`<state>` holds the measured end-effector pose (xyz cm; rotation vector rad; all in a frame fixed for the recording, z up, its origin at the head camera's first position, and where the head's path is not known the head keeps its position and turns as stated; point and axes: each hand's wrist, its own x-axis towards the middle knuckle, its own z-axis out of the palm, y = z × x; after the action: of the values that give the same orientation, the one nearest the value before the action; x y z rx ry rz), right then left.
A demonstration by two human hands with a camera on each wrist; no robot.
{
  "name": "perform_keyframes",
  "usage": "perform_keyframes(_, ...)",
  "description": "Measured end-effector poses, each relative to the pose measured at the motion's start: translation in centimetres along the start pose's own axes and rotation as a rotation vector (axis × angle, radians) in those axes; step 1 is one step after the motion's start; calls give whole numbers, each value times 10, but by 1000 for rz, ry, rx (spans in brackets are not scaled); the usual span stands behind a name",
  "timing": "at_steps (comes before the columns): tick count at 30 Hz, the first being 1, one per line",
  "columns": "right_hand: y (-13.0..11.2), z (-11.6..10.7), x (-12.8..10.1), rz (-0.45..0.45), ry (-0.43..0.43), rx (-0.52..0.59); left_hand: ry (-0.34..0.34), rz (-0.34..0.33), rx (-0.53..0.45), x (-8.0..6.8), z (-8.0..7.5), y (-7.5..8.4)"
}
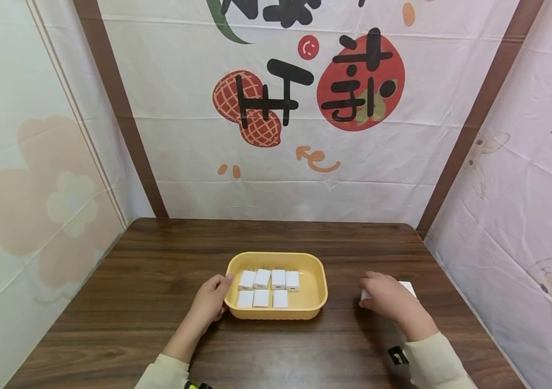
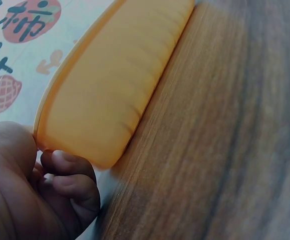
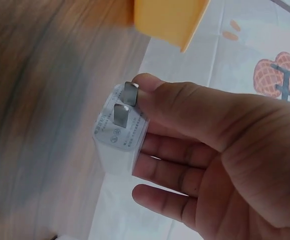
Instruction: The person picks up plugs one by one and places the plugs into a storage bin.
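Observation:
A yellow plastic tray sits mid-table with several white charger plugs in two rows inside it. My left hand grips the tray's left end, thumb over the rim; in the left wrist view its fingers curl against the outer wall of the tray. To the right of the tray, my right hand pinches a white charger plug between thumb and fingers. Two flat metal prongs show on that plug. Another white plug is partly hidden behind the right hand.
The brown wooden table has printed cloth hangings behind it and along both sides. A small dark object appears beside the right sleeve.

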<state>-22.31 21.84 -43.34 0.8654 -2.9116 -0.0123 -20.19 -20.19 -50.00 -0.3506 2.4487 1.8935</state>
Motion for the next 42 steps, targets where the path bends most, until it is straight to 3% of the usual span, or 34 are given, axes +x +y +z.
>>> perform_keyframes(28,-37,-32,32,-136,81,-10,0,-3,6,0,0,0)
perform_keyframes(42,-57,-34,43,-184,62,14,1,-1,1,-1,0,0)
